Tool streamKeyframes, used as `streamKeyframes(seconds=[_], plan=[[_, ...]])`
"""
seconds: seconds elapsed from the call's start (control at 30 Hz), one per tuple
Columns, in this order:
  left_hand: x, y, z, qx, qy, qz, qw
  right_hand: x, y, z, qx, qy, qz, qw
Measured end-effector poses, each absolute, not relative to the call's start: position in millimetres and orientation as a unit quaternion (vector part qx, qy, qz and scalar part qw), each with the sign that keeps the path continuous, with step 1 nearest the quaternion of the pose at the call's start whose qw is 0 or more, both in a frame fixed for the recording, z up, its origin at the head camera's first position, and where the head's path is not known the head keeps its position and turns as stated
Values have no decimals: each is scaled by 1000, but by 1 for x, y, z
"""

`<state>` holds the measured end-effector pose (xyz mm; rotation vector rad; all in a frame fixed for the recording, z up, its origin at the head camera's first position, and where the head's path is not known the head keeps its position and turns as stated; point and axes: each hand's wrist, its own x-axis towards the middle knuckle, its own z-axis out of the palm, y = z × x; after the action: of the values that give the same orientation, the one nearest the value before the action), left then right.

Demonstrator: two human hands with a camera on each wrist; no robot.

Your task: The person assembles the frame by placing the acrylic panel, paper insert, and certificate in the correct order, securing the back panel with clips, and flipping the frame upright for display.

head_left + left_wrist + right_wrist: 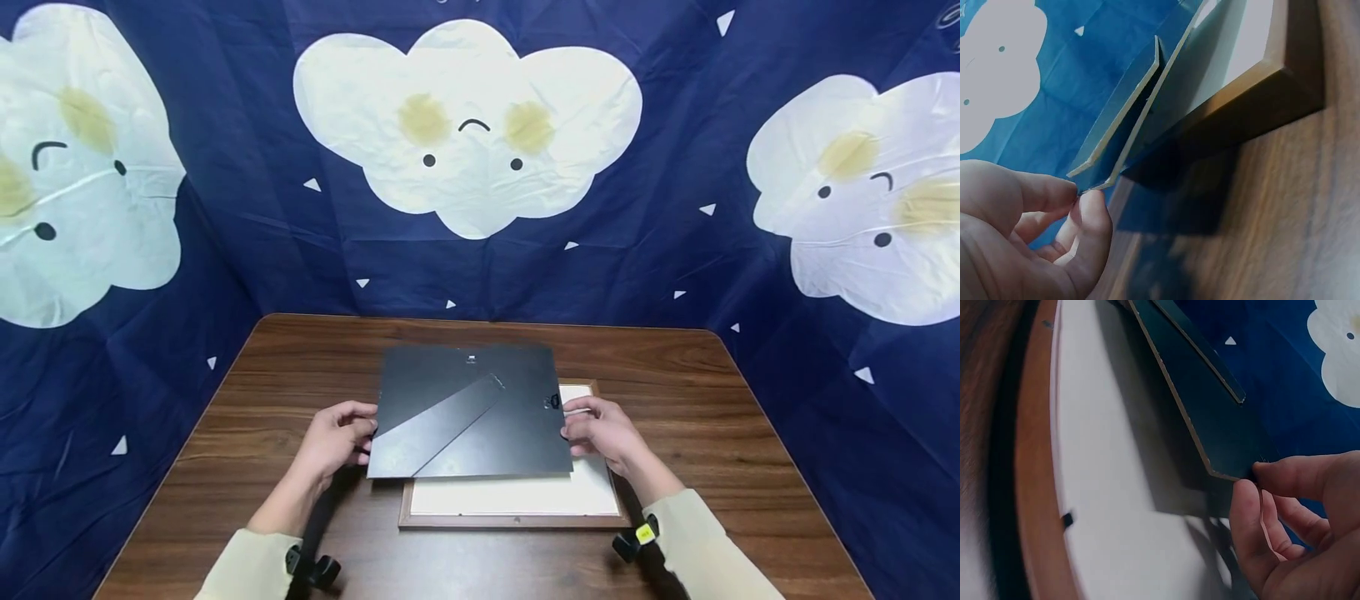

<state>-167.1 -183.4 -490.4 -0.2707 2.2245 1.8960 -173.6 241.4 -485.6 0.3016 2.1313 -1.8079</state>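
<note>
A black picture frame backing board [510,429], with a flat easel leg [442,421] lying slantwise across it, is held above a wooden picture frame [517,522]. My left hand [341,437] pinches the board's left edge between thumb and fingers. At the opposite edge, beside a small black hanger [555,402], my right hand [603,429] pinches it too. The frame lies face down, a white sheet [517,498] filling its inside. In the right wrist view, the board [1204,425] casts a shadow on that sheet. The board sits left of the frame's outline, hiding its upper left part.
The brown wood-grain table [285,358] carries the frame near its middle. Behind and at both sides hangs a dark blue cloth [247,225] with white clouds. A small black metal tab [1067,519] shows on the frame's inner edge. Black cameras sit on both wrists.
</note>
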Motion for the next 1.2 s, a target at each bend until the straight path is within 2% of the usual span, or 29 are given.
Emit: streamKeyframes(seconds=[0.37,0.73,1.2], plan=[[-150,-160,-498,-80,753,647,90,-152,262,-484,100,761,-622,154],[-140,-147,-494,-61,771,624,109,-135,277,-486,79,768,-618,151],[-137,-131,-495,-21,825,559,74,-128,288,-485,60,794,-584,155]])
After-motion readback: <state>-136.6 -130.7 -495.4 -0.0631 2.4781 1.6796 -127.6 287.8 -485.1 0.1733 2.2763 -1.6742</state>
